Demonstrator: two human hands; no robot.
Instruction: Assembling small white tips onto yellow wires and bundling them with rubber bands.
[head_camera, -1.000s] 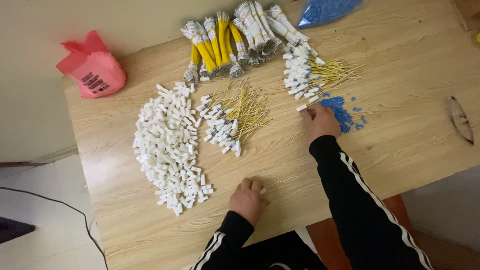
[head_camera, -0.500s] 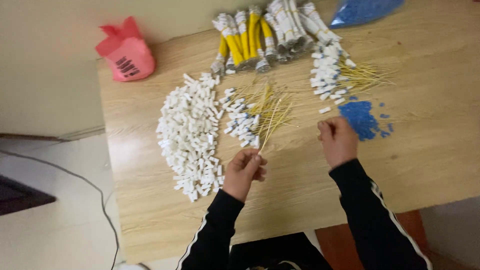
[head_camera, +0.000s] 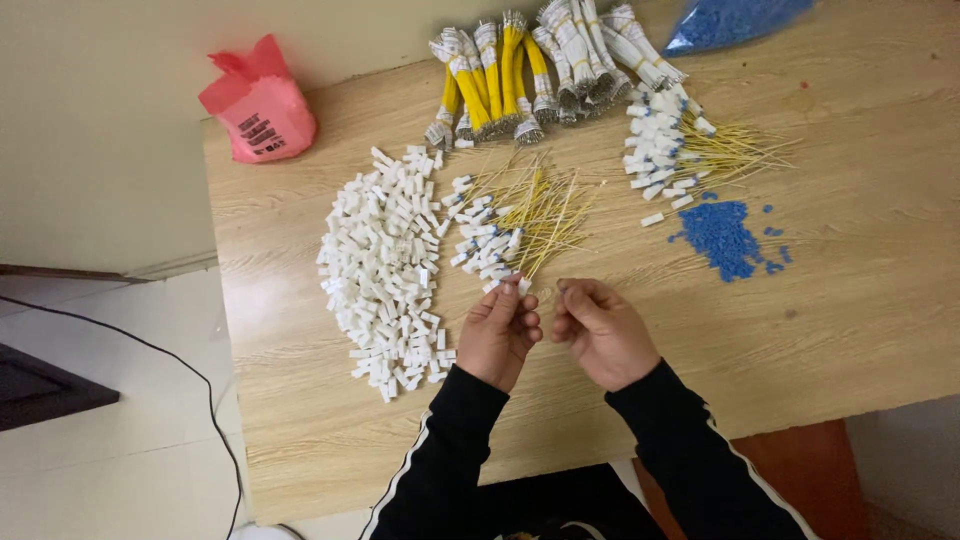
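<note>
Together — both hands (head_camera: 545, 335) at white connector (head_camera: 522, 287)

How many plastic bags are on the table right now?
2: a pink bag at the table's far left corner, and a clear bag of blue pieces at the far edge, partly cut off by the frame.

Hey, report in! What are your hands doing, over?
Left hand pinching a white connector. Right hand close beside, fingers curled. White connector pile left; blue bits right.
</note>
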